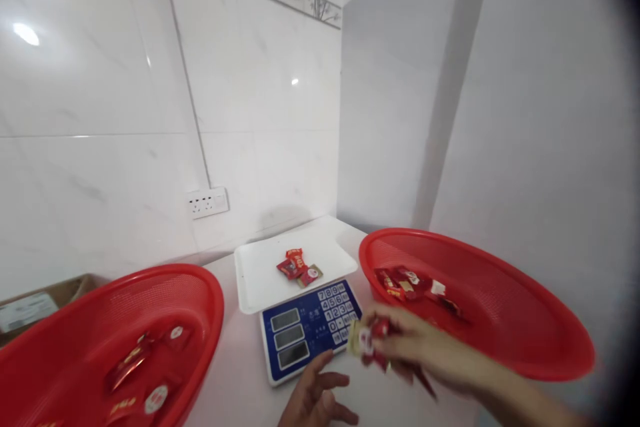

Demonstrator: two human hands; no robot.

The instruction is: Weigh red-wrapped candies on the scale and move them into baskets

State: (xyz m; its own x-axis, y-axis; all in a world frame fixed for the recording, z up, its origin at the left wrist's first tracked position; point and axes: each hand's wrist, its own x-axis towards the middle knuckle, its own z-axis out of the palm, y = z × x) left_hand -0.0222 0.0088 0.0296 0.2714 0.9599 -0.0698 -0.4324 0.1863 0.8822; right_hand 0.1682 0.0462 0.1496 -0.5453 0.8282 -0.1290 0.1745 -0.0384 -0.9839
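Note:
My right hand (415,340) is closed on several small wrapped sweets (367,340) in red and gold foil, slightly blurred, in front of the scale's keypad. Lower and further left, my left hand (317,395) is empty, its fingers apart and curved, just off the front edge of the blue and white weighing scale (315,320). On the scale's white tray (260,277) lies a small pile of red and gold wrapped sweets (300,267).
A red plastic basket (520,287) on the right holds wrapped sweets. Another red basket (210,287) at the left holds larger-looking red packets (163,399). Behind it stands a cardboard box (83,285). A socket (208,203) sits on the tiled wall, and walls meet behind the table.

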